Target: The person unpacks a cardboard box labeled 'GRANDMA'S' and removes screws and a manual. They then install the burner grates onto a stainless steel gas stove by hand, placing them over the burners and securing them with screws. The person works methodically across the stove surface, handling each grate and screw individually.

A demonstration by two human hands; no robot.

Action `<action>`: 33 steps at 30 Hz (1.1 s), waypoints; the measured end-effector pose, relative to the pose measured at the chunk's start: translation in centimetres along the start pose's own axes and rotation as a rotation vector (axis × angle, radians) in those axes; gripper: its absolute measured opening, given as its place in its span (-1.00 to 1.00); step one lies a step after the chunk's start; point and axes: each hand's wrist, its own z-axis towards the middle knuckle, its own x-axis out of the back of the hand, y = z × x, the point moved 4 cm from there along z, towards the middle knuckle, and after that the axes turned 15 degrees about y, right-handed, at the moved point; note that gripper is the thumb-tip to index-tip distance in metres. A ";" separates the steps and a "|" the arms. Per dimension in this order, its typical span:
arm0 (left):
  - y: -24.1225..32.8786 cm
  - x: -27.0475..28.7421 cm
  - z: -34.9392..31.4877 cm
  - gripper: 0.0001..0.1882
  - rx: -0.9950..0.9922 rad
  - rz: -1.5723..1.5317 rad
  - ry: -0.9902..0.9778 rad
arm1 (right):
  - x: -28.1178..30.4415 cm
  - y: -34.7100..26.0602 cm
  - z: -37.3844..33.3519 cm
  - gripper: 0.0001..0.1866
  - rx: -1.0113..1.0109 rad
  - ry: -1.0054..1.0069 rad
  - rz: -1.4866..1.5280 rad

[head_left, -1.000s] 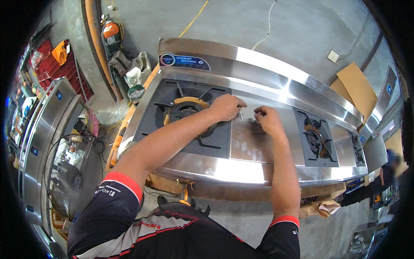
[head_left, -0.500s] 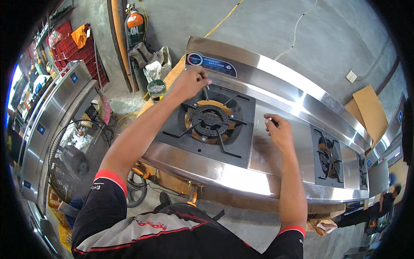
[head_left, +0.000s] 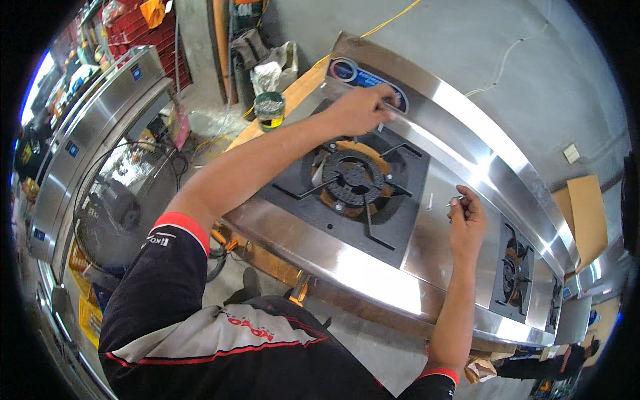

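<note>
A stainless steel gas stove top (head_left: 427, 243) with black burners spreads before me. My left hand (head_left: 363, 112) hovers beyond the nearest burner (head_left: 353, 178), close to the blue label on the backsplash. Its fingers are curled together and slightly smeared; whatever is between them is hidden. Just under them a small pale upright piece (head_left: 381, 127) shows at the rear of the burner plate. Over the steel panel on the right, my right hand (head_left: 471, 220) pinches a small metal bolt (head_left: 458, 199) between thumb and fingertips. A similar thin metal piece (head_left: 430, 201) lies on the panel beside that hand.
Another burner (head_left: 511, 270) sits farther right along the stove. A green tub (head_left: 269, 110) stands past the stove's left end, on a wooden board. To the left are a black floor fan (head_left: 123, 207) and another steel unit (head_left: 93, 143). Cardboard (head_left: 577, 207) leans at the far right.
My left hand has lifted away from the rear of the burner, toward the backsplash. The right hand has turned, its fingers raised, still pinching the bolt. The whole view has shifted and tilted.
</note>
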 end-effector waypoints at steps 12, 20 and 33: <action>7.8 9.0 -6.0 -0.50 -0.361 0.055 -0.320 | -12.0 -10.3 -4.0 -0.69 -0.206 -0.569 0.323; 1.4 13.3 -4.0 -0.45 -0.404 0.145 -0.399 | -17.6 -10.8 -3.5 -0.63 -0.110 -0.370 0.136; -34.6 7.8 -21.2 -0.77 0.471 0.706 -0.479 | -11.4 -3.3 1.1 -0.61 -0.206 0.098 0.045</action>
